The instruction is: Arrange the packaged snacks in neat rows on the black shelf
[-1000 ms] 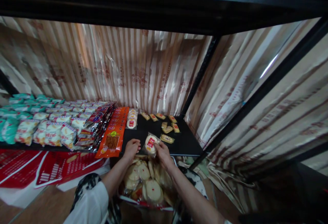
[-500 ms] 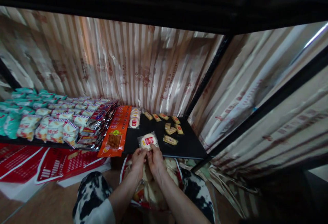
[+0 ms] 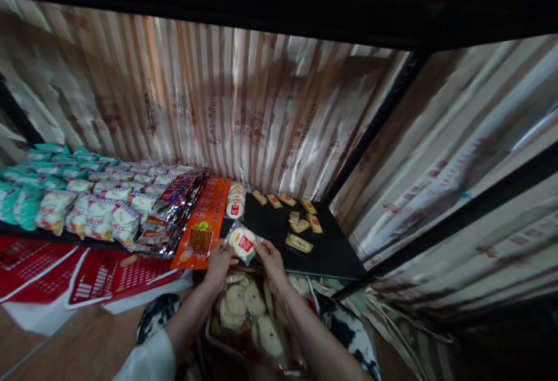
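A round white cake in a clear wrapper with a red label (image 3: 242,242) is held over the front edge of the black shelf (image 3: 331,253). My left hand (image 3: 219,262) pinches its left side and my right hand (image 3: 269,255) pinches its right side. Below my hands an open bag of the same wrapped round cakes (image 3: 250,314) rests on my lap. A short stack of the same cakes (image 3: 235,202) lies further back on the shelf, beside the orange packets (image 3: 203,224).
Small yellow wrapped bars (image 3: 299,225) lie scattered on the shelf's right part. Rows of silver, white and teal snack packs (image 3: 91,206) fill the left. Striped plastic sheeting (image 3: 226,107) closes the back and right. Red flattened cartons (image 3: 78,276) lie on the floor.
My hands lifted one wrapped cake from the bag, took it in both hands, and shifted it left over the shelf's front edge. The camera has panned slightly.
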`<state>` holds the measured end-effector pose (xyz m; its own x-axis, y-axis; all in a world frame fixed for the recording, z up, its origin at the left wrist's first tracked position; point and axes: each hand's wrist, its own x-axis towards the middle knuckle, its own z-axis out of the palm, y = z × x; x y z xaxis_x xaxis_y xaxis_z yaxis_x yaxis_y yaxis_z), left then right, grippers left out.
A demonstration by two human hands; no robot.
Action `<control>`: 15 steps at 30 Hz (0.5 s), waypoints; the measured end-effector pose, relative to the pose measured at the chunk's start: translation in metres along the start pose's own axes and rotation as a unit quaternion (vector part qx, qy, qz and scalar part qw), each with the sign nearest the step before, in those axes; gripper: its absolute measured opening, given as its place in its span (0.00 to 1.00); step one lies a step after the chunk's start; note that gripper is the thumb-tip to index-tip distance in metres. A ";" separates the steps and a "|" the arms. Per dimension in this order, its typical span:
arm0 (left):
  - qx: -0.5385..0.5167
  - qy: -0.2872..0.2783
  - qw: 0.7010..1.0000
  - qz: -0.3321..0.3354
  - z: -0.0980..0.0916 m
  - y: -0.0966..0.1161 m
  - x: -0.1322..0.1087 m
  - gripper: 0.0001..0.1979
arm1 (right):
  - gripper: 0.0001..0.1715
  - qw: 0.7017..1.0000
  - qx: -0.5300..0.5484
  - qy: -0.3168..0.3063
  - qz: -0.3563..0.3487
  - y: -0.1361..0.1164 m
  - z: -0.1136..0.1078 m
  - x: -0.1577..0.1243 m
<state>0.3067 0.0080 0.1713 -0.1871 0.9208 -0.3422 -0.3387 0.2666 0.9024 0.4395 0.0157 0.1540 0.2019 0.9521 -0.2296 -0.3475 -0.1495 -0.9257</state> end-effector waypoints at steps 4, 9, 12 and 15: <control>0.074 -0.057 0.996 0.009 -0.008 0.014 0.015 0.06 | 0.30 0.997 -0.065 -0.018 -0.031 -0.005 0.000 0.018; 0.148 -0.160 0.975 0.036 -0.015 0.021 0.041 0.06 | 0.26 0.985 -0.128 -0.096 -0.060 -0.004 0.002 0.035; 0.191 -0.183 0.963 0.056 -0.015 0.017 0.062 0.03 | 0.21 0.977 -0.167 -0.121 -0.055 -0.001 0.005 0.046; 0.241 -0.123 0.960 0.075 -0.011 0.014 0.084 0.06 | 0.20 0.981 -0.160 -0.101 -0.044 0.006 0.011 0.062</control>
<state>0.2763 0.0862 0.1518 0.0433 0.9827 -0.1803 0.1519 0.1718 0.9733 0.4398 0.0771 0.1378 0.0213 0.9936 -0.1113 -0.0243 -0.1108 -0.9936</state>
